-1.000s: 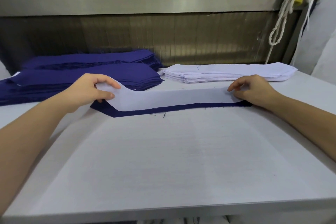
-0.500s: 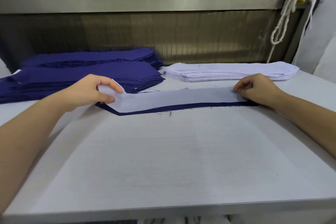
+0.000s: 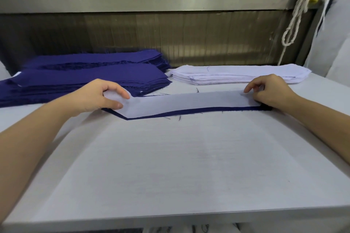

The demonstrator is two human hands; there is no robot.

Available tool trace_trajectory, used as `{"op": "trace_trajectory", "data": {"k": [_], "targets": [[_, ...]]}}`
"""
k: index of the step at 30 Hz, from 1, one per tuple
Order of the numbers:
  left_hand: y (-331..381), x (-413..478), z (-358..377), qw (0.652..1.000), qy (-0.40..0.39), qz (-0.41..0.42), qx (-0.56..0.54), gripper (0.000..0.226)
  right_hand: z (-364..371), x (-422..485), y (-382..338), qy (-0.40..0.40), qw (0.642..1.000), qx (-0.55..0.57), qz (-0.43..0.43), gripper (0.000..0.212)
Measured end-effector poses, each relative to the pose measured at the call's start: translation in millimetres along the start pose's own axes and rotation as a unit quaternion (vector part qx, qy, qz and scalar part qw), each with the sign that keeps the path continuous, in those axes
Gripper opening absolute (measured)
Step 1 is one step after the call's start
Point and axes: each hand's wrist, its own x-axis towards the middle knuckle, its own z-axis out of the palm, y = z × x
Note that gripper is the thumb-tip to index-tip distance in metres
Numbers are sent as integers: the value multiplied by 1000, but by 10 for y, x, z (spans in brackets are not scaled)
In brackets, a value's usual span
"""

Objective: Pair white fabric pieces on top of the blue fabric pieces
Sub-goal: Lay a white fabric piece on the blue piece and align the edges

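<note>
White, limp and light, the long angled fabric strip [image 3: 189, 103] lies on the dark blue fabric piece [image 3: 208, 109] just before the stack of white pieces [image 3: 236, 76], your left hand [image 3: 94, 98] and right hand [image 3: 272, 92] pinching its ends, the safest holds.

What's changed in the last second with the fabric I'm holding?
The white piece slid slightly nearer over the blue piece; the blue margin along the near edge narrowed. Left hand and right hand still pinch its ends. Blue stack and white stack unmoved.
</note>
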Motion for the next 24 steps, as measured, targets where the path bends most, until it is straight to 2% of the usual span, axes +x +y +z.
{"op": "trace_trajectory", "data": {"k": [12,24], "targets": [[-10,7,11,1000,-13,11,20,35,7,6,8,-18,1000,-22,-8,36],[-2,20,32,1000,-17,10,22,32,-2,10,-4,-21,999,-38,-8,37]]}}
